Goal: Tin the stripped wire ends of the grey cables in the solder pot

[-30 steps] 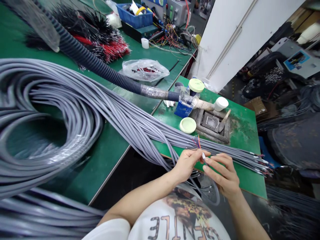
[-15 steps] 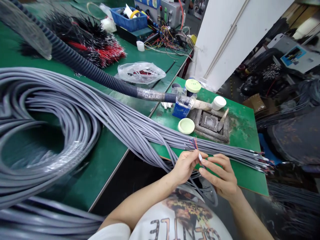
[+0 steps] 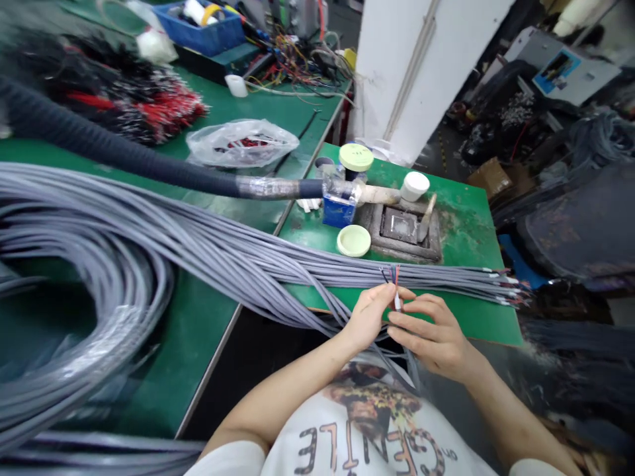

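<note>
Left hand (image 3: 368,314) is pinching a grey cable end (image 3: 397,305) near the desk (image 3: 471,225); right hand (image 3: 436,334) is crowding it, grip unclear; white sleeve (image 3: 397,299) is already sitting on, coloured wires (image 3: 395,274) fanning out; bundled cables (image 3: 441,277) are lying beyond, some ends sleeved; what's left isn't showing.

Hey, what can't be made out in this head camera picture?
Head view throughout:
Thin multicoloured wires: lower lengths partly hidden by the left hand.
Slim white piece just below the wires: too small to tell its material.
Dark ribbed flexible hose: left end cut off by the picture's edge.
Pale green round lid: markings too small to read.
</note>
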Demonstrator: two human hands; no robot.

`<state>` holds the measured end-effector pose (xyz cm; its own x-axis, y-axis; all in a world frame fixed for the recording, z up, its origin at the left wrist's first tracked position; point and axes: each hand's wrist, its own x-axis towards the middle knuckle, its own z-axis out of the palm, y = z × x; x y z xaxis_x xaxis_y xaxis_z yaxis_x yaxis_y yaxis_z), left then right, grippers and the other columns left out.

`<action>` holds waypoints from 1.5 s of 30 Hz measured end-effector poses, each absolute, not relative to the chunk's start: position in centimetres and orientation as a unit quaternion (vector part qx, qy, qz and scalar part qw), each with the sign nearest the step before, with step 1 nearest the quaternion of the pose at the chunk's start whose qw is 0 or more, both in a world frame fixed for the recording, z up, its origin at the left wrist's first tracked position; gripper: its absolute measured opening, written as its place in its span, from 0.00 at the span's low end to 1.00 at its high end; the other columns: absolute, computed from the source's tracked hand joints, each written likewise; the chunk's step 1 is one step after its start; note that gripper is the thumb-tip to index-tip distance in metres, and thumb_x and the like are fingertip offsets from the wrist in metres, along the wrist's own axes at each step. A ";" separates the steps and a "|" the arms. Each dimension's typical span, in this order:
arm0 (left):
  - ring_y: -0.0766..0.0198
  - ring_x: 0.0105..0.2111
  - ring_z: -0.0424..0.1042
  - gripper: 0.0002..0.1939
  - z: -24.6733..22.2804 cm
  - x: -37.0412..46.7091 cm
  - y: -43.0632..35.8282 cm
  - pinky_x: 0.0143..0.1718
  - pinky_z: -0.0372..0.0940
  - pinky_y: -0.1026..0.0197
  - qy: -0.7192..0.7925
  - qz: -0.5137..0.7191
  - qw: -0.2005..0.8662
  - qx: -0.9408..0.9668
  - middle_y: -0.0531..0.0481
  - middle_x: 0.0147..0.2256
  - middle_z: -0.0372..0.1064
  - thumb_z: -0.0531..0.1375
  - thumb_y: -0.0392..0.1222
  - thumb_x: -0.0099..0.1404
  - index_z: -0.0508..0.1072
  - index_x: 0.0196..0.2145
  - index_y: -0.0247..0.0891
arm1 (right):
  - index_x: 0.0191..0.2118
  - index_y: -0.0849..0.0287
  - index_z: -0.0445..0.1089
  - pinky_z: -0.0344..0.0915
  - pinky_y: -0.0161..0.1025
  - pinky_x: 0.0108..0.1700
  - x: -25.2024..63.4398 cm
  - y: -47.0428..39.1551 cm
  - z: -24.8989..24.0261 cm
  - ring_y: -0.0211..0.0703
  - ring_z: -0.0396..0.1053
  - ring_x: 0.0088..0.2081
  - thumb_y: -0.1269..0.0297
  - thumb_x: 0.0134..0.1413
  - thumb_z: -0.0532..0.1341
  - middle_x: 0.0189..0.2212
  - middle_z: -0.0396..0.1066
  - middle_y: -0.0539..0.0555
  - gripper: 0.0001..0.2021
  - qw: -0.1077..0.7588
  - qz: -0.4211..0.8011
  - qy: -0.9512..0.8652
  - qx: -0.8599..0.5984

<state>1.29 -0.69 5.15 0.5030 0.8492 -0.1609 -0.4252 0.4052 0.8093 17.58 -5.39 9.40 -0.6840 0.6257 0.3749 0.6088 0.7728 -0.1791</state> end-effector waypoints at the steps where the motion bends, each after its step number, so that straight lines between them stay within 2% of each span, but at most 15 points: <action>1: 0.63 0.31 0.69 0.23 5.3 1.5 -0.6 0.36 0.61 0.62 0.285 0.382 0.769 0.426 0.47 0.30 0.73 0.53 0.55 0.66 0.79 0.37 0.34 | 0.51 0.49 0.70 0.61 0.51 0.54 17.9 -6.0 9.6 0.46 0.66 0.50 0.71 0.58 0.58 0.47 0.75 0.49 0.16 0.196 0.018 -0.918 -0.345; 3: 0.61 0.35 0.70 0.21 5.6 2.1 -0.4 0.40 0.62 0.61 0.262 0.330 0.705 0.571 0.46 0.34 0.73 0.50 0.51 0.69 0.78 0.39 0.35 | 0.49 0.52 0.71 0.60 0.50 0.54 18.9 -7.8 9.8 0.46 0.66 0.47 0.73 0.57 0.57 0.47 0.75 0.50 0.16 0.150 0.016 -0.910 -0.386; 6: 0.59 0.39 0.69 0.18 5.3 2.9 0.2 0.44 0.61 0.57 0.226 0.272 0.534 0.768 0.44 0.39 0.73 0.49 0.46 0.70 0.75 0.45 0.37 | 0.45 0.57 0.73 0.63 0.50 0.49 21.8 -12.0 9.4 0.48 0.68 0.44 0.76 0.54 0.55 0.46 0.75 0.55 0.16 0.045 0.023 -0.864 -0.500; 8: 0.57 0.41 0.68 0.16 4.7 3.4 0.7 0.44 0.60 0.55 0.228 0.257 0.410 0.845 0.43 0.40 0.73 0.50 0.43 0.70 0.73 0.48 0.36 | 0.42 0.59 0.75 0.65 0.48 0.43 23.8 -15.3 8.7 0.49 0.70 0.41 0.79 0.50 0.54 0.44 0.76 0.59 0.17 -0.031 0.033 -0.808 -0.587; 10: 0.56 0.41 0.67 0.15 4.0 4.0 1.2 0.43 0.60 0.54 0.244 0.240 0.306 0.888 0.42 0.41 0.72 0.50 0.40 0.70 0.73 0.47 0.36 | 0.44 0.59 0.75 0.66 0.46 0.40 25.3 -18.1 7.9 0.49 0.73 0.39 0.81 0.47 0.53 0.44 0.76 0.61 0.21 -0.081 0.060 -0.757 -0.646; 15: 0.52 0.43 0.64 0.15 3.2 6.4 0.9 0.40 0.57 0.51 0.277 0.171 0.123 0.938 0.40 0.41 0.69 0.53 0.40 0.67 0.70 0.49 0.33 | 0.55 0.59 0.68 0.65 0.47 0.53 24.6 -18.7 5.9 0.49 0.69 0.52 0.69 0.58 0.54 0.52 0.71 0.58 0.20 -0.018 0.223 -0.707 -0.671; 19: 0.51 0.43 0.62 0.15 3.4 8.0 0.1 0.41 0.56 0.51 0.287 0.131 0.073 0.946 0.40 0.42 0.66 0.55 0.42 0.66 0.68 0.48 0.31 | 0.54 0.58 0.69 0.64 0.46 0.53 22.6 -15.7 4.8 0.50 0.70 0.50 0.64 0.61 0.54 0.49 0.73 0.59 0.18 0.005 0.318 -0.698 -0.642; 23: 0.51 0.43 0.62 0.14 3.7 9.2 0.0 0.42 0.56 0.52 0.293 0.120 0.060 0.947 0.40 0.42 0.65 0.56 0.44 0.66 0.68 0.45 0.32 | 0.53 0.58 0.70 0.63 0.46 0.52 21.6 -13.7 4.2 0.51 0.70 0.49 0.63 0.60 0.54 0.48 0.74 0.59 0.17 0.058 0.364 -0.696 -0.616; 26: 0.50 0.43 0.62 0.13 3.6 10.0 0.0 0.41 0.57 0.51 0.300 0.118 0.060 0.945 0.40 0.40 0.65 0.57 0.44 0.65 0.68 0.42 0.32 | 0.50 0.59 0.73 0.66 0.43 0.48 21.4 -13.2 3.4 0.49 0.73 0.45 0.62 0.58 0.57 0.45 0.76 0.59 0.16 0.133 0.451 -0.653 -0.594; 30: 0.50 0.41 0.64 0.10 3.3 10.8 -0.2 0.40 0.58 0.51 0.291 0.114 0.081 0.946 0.41 0.38 0.65 0.58 0.43 0.64 0.67 0.39 0.32 | 0.47 0.62 0.73 0.69 0.37 0.34 21.5 -13.4 1.5 0.41 0.74 0.33 0.58 0.56 0.60 0.38 0.77 0.59 0.17 0.272 0.603 -0.477 -0.579; 33: 0.52 0.39 0.65 0.06 3.2 10.6 -0.7 0.40 0.60 0.52 0.269 0.106 0.118 0.950 0.42 0.36 0.66 0.55 0.40 0.66 0.67 0.38 0.34 | 0.45 0.64 0.73 0.67 0.34 0.26 22.1 -13.7 0.6 0.39 0.73 0.27 0.54 0.54 0.62 0.35 0.77 0.59 0.19 0.377 0.637 -0.333 -0.584; 36: 0.55 0.39 0.65 0.06 3.7 9.6 -1.6 0.40 0.60 0.54 0.237 0.125 0.180 0.947 0.44 0.35 0.66 0.52 0.38 0.68 0.67 0.36 0.36 | 0.46 0.63 0.70 0.67 0.35 0.25 23.3 -13.7 1.0 0.39 0.72 0.26 0.50 0.55 0.60 0.35 0.77 0.60 0.21 0.513 0.588 -0.209 -0.589; 40: 0.58 0.38 0.65 0.06 4.0 7.4 -3.4 0.41 0.62 0.56 0.184 0.151 0.308 0.921 0.46 0.36 0.66 0.51 0.37 0.68 0.67 0.38 0.37 | 0.52 0.59 0.66 0.64 0.34 0.24 25.1 -13.5 3.2 0.39 0.70 0.27 0.51 0.59 0.57 0.35 0.76 0.57 0.20 0.685 0.372 -0.160 -0.606; 42: 0.59 0.36 0.65 0.05 4.0 6.3 -4.0 0.39 0.62 0.57 0.161 0.137 0.366 0.906 0.46 0.35 0.67 0.53 0.37 0.67 0.68 0.37 0.37 | 0.51 0.59 0.67 0.63 0.35 0.26 25.5 -13.5 4.4 0.38 0.68 0.26 0.53 0.61 0.55 0.30 0.74 0.54 0.18 0.697 0.296 -0.221 -0.615; 45: 0.61 0.34 0.65 0.05 4.1 5.1 -4.0 0.38 0.61 0.59 0.154 0.132 0.476 0.856 0.48 0.32 0.67 0.55 0.39 0.66 0.69 0.34 0.37 | 0.48 0.61 0.69 0.60 0.36 0.30 25.0 -13.6 5.8 0.37 0.64 0.25 0.56 0.64 0.53 0.21 0.69 0.50 0.16 0.592 0.326 -0.388 -0.627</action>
